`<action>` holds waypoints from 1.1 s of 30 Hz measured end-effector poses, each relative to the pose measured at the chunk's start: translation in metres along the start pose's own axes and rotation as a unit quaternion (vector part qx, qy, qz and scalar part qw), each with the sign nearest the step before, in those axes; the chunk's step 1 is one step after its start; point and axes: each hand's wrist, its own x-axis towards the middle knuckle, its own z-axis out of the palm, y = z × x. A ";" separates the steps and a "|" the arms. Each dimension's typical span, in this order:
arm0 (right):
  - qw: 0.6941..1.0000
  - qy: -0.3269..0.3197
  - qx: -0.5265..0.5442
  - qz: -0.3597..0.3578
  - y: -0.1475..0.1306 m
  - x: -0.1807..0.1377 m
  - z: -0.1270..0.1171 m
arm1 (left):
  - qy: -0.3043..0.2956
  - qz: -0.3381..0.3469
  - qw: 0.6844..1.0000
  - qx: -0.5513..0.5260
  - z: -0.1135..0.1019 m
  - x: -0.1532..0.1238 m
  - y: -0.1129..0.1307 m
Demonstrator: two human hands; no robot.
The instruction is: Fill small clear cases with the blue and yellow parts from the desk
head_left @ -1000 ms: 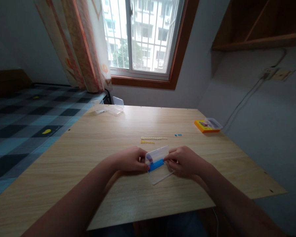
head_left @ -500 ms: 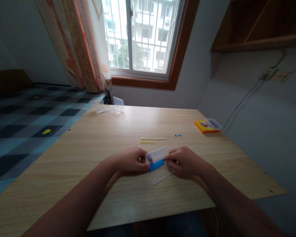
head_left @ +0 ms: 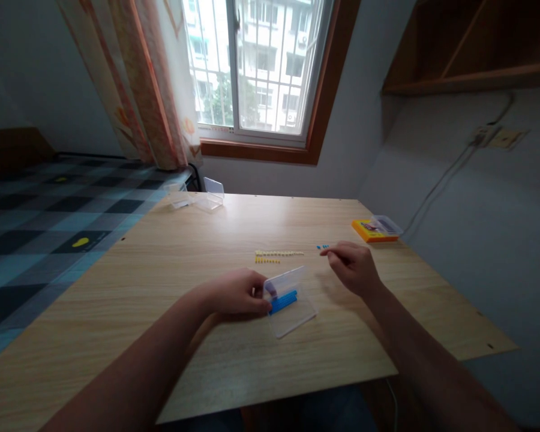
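Observation:
My left hand [head_left: 245, 292] is closed on the left edge of a clear plastic box [head_left: 292, 321], tilted, with its lid raised. Inside it lies a row of blue toy bricks [head_left: 284, 302] along the hinge side, near my left thumb. Over the table to the right, my right hand [head_left: 351, 264] reaches with its index finger out toward several small blue pieces [head_left: 323, 247]. Its other fingers are curled, and nothing shows in its grasp. A row of cream pieces [head_left: 279, 254] and a shorter row of yellow pieces [head_left: 267, 261] lie just beyond the box.
Open clear plastic boxes [head_left: 212, 201] stand at the table's far left corner. Near the right edge is a yellow box [head_left: 374, 230] with a clear case [head_left: 388, 225] on it. The wooden table [head_left: 234, 360] borders a checked bed [head_left: 94, 210]; a cable [head_left: 436, 187] hangs on the right wall.
My right hand has left the blue bricks in the clear box and moved right and farther away, to the small blue pieces. My left hand still holds the box in place.

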 end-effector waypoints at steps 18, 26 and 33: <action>0.961 -0.099 -0.169 0.194 0.050 0.009 0.039 | 0.004 0.009 1.000 -0.003 -0.001 0.000 0.000; 0.966 -0.108 -0.155 0.179 0.051 0.009 0.030 | 0.004 0.011 1.000 -0.001 -0.001 0.000 0.000; 0.965 -0.122 -0.153 0.175 0.050 0.010 0.031 | -0.001 0.005 1.000 -0.019 -0.001 -0.001 0.001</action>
